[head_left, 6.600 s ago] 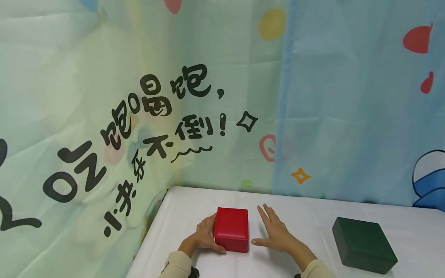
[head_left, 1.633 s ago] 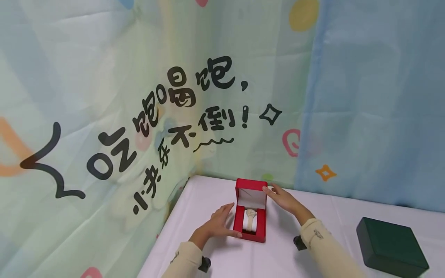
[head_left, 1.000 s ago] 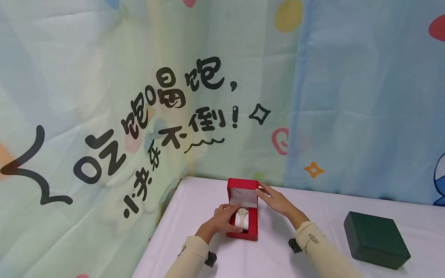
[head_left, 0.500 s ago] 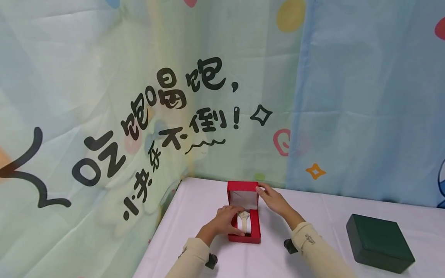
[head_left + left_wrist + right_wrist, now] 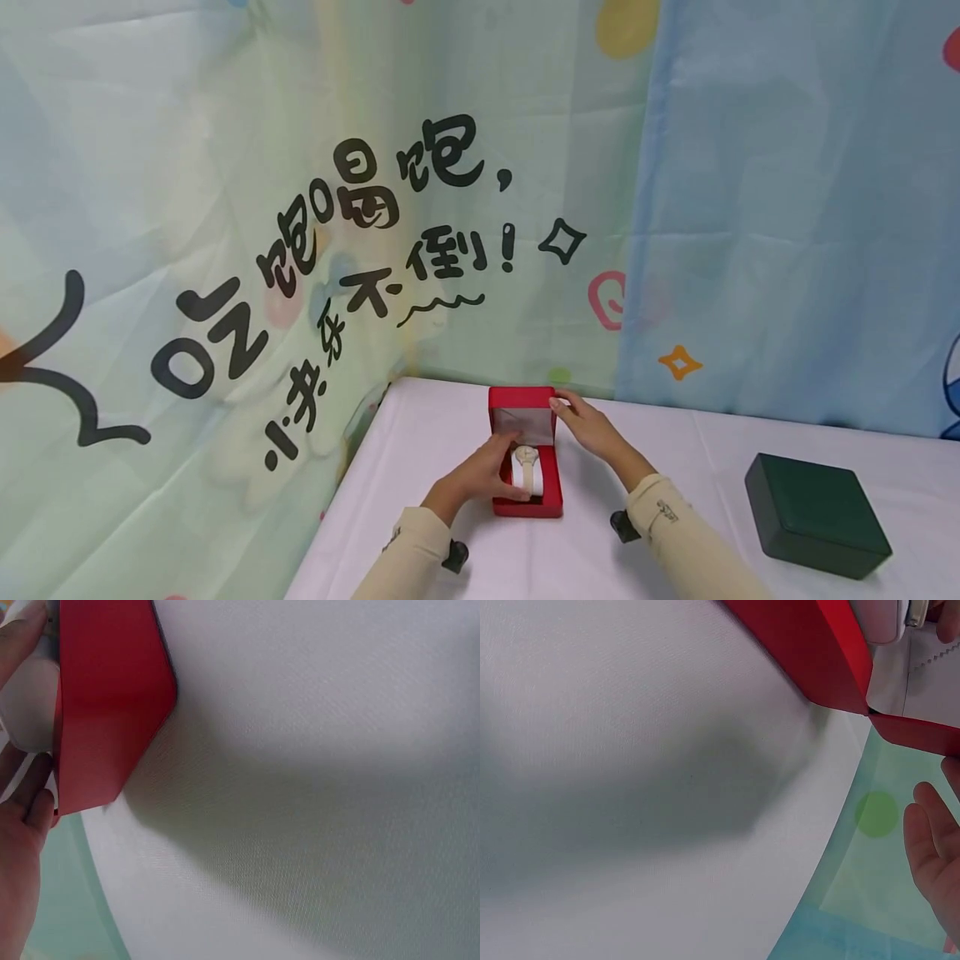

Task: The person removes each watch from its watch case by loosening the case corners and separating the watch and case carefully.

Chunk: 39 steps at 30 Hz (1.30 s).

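Observation:
A red watch box (image 5: 552, 487) stands on the white-covered table with its lid (image 5: 521, 397) raised. Inside it, a watch (image 5: 527, 457) with a pale strap is wrapped round a white cushion (image 5: 537, 477). My left hand (image 5: 480, 471) grips the cushion from the left, thumb towards the front and fingers towards the back. In the left wrist view the cushion (image 5: 30, 709) shows between thumb and fingers. My right hand (image 5: 596, 431) holds the lid's right edge, thumb at the front and other fingers behind it, where the lid partly hides them.
A closed dark green box (image 5: 821, 512) sits to the right on the table (image 5: 705, 483). Printed curtains (image 5: 720, 208) hang behind the table and along its left side. Black wrist cameras (image 5: 624, 527) are strapped under both sleeves.
The red box has gone from closed to open, showing the watch. My left hand has moved from the box's side onto the cushion; my right hand has come to the lid.

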{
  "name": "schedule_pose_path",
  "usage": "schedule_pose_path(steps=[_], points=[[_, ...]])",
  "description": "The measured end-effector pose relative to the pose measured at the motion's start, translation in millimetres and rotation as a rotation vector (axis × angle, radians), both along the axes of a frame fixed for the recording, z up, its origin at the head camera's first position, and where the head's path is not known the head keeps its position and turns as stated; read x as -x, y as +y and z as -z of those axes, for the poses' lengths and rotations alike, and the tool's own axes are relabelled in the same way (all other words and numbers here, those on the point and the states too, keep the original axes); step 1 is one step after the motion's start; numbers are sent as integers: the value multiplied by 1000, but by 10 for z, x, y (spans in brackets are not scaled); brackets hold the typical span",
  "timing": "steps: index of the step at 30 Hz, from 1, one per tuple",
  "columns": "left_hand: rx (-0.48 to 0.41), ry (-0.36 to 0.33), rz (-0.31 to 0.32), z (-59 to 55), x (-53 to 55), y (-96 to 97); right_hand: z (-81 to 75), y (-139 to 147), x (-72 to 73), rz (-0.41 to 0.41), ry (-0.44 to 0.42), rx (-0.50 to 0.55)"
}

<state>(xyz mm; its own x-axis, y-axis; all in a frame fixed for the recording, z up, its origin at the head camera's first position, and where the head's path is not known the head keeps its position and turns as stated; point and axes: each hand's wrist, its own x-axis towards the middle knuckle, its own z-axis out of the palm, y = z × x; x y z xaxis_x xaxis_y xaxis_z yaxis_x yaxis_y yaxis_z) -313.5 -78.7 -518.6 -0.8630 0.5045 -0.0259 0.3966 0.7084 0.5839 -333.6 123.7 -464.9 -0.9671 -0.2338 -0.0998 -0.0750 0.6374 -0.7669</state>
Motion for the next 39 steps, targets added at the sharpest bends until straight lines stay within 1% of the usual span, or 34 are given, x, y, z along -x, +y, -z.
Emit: schedule_pose_path(steps=[4, 7, 9, 12, 15, 16, 20, 22, 23, 24, 26, 28, 31, 33, 35, 39], points=[[-36, 16, -10, -56, -36, 34, -13, 33, -37, 7, 3, 1], [-104, 33, -13, -134, -69, 66, -13, 75, -58, 5, 6, -6], [-148, 38, -4, -184, -93, 92, -5, 110, -70, 11, 8, -15], [-193, 37, 28, -246, -144, 133, 18, 164, -94, 21, 3, -32], [-197, 46, 55, -265, -198, 171, 48, 214, -133, 23, -11, -49], [-187, 68, 69, -268, -218, 182, 54, 230, -154, 20, -14, -50], [-158, 71, 65, -285, -287, 224, 41, 303, -267, -2, -10, -40], [-148, 83, 64, -305, -312, 242, 4, 336, -344, -26, 1, -15], [-153, 75, 59, -322, -326, 252, -17, 352, -389, -45, 3, 3], [-153, 84, 61, -336, -339, 257, -38, 365, -437, -67, 6, 18], [-156, 102, 68, -364, -367, 265, -74, 386, -540, -126, 13, 37], [-165, 112, 85, -394, -394, 270, -93, 403, -644, -199, 29, 34], [-184, 120, 118, -450, -435, 278, -101, 417, -782, -298, 90, 16], [-189, 140, 139, -496, -459, 289, -97, 418, -847, -340, 151, -7], [-195, 166, 163, -519, -495, 339, -82, 441, -923, -349, 198, -14], [-202, 204, 201, -532, -564, 444, -55, 478, -1046, -324, 252, -38]])
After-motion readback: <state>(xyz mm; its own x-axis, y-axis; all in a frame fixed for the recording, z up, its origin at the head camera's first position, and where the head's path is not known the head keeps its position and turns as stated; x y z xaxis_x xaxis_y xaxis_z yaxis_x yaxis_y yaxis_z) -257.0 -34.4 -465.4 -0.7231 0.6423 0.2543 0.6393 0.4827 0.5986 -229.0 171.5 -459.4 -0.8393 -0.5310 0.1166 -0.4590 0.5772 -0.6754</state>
